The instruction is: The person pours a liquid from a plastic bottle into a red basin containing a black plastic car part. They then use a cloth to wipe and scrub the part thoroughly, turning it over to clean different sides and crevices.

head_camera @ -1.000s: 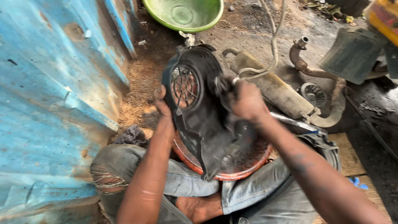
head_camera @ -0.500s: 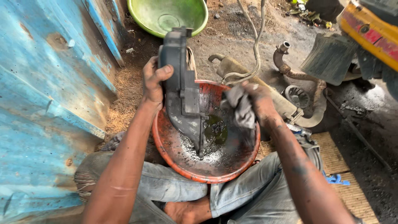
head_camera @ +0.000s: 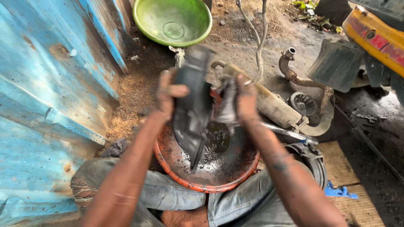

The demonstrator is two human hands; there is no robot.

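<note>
**Dark cover held edge-on over the red basin, both hands engaged**

I note the left hand [head_camera: 170, 96] wrapped around the upper edge of a black engine cover [head_camera: 192, 108], thumb across its face and fingers folded behind. The cover stands on edge, its long axis running from top to bottom, with the lower tip pointing down into the red basin [head_camera: 168, 156], which holds a dark oily liquid. The right hand [head_camera: 245, 97] sits just beside the cover on its right, fingers pressed together on a grey rag [head_camera: 227, 105] that touches the cover's side. The left hand carries the weight; the right is the nearer to the cover's inner face. The basin rests between my knees. A green bowl [head_camera: 172, 21] lies well beyond, and an exhaust pipe [head_camera: 275, 108] lies to the right.
</note>
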